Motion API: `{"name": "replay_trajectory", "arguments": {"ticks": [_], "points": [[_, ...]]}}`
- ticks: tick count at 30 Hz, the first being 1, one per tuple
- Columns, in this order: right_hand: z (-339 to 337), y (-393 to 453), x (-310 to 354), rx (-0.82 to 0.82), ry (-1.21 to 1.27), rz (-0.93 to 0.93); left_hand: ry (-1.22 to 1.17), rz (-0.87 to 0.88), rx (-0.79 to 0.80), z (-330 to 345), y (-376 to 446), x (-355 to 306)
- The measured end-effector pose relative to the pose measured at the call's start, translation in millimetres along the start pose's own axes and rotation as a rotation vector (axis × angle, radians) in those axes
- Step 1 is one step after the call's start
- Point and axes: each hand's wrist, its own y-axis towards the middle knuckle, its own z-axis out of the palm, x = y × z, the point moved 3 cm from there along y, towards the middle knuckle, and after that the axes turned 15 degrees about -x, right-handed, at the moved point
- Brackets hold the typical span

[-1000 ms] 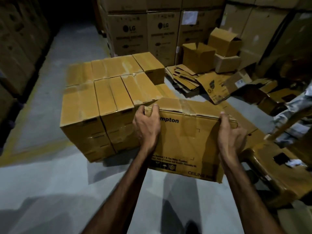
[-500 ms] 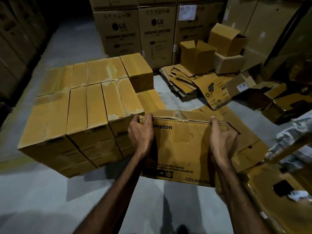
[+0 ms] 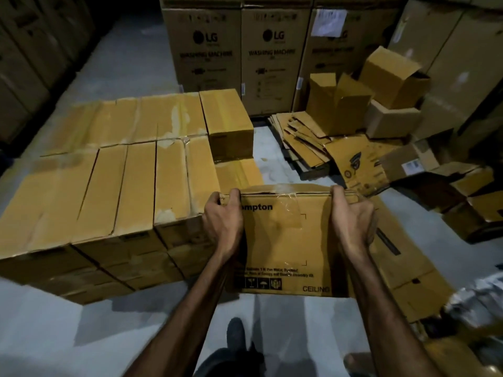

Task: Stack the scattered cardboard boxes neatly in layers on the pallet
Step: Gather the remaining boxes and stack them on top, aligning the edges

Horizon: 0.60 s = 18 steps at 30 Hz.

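I hold a brown ceiling-fan box (image 3: 285, 240) upright in front of me, its printed side facing me. My left hand (image 3: 223, 221) grips its top left edge and my right hand (image 3: 351, 221) grips its top right edge. The box hangs just right of the stack of boxes (image 3: 109, 186), several of them side by side in layers. A single box (image 3: 228, 118) stands at the stack's far right corner, with a lower box (image 3: 239, 174) in front of it. The pallet is hidden under the stack.
Tall LG washing machine cartons (image 3: 239, 55) form a wall behind. Flattened cardboard (image 3: 302, 140) and open empty boxes (image 3: 337, 104) lie at the back right. More boxes (image 3: 408, 273) lie on the floor to my right. Grey floor (image 3: 81, 336) shows below.
I have stepped closer to the stack with the box in both hands. The box now sits nearer the stack's right side, and the view has tilted down.
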Motion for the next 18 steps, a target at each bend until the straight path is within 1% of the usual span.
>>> {"name": "replay_trajectory", "arguments": {"ticks": [4, 7, 11, 15, 18], "points": [[50.9, 41.6, 30.0, -0.010, 0.001, -0.025, -0.021, 0.002, 0.025, 54.3, 39.5, -23.4], [84.9, 69.9, 53.3, -0.004, 0.002, -0.006, -0.046, 0.015, 0.023, 90.6, 67.3, -37.4], [127.4, 96.6, 68.2, 0.053, 0.004, -0.025, -0.067, 0.024, 0.019, 125.1, 95.0, -45.6], [164.1, 118.9, 79.7, 0.097, 0.026, -0.051, -0.057, 0.035, -0.033, 154.0, 116.8, -50.5], [193.2, 135.8, 84.6, 0.133, 0.058, -0.070, -0.003, 0.017, -0.125, 173.1, 131.0, -52.0]]}}
